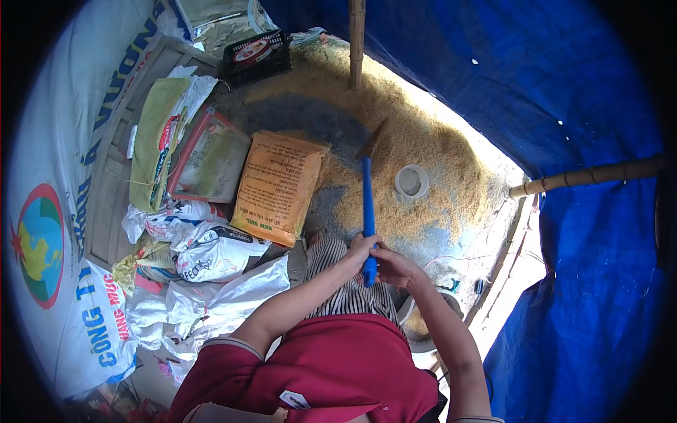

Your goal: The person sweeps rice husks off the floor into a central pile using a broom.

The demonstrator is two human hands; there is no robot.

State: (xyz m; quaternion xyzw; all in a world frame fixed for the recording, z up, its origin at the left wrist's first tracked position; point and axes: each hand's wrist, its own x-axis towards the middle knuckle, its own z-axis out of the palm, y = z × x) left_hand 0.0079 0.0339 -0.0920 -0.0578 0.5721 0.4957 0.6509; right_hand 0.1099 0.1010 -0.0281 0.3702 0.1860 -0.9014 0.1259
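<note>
I see both of the person's hands wrapped round the blue-handled tool near its butt end: the left hand closed higher up, the right hand curled just below it. The tool points away over the floor, its brown head against the loose tan grain.

On that spread, toward the floor's right edge, I have a white tub; I cannot tell what it holds. A bucket beside the right forearm has similar tan material inside. At the floor's far left corner is a black crate, its red label too small to read.

Left of the tool, the orange bag reads "NEW SOIL", upside down to me. I make out "ERFECT" on a white sack, and "CÔNG T" and "VƯƠN" on the banner.
</note>
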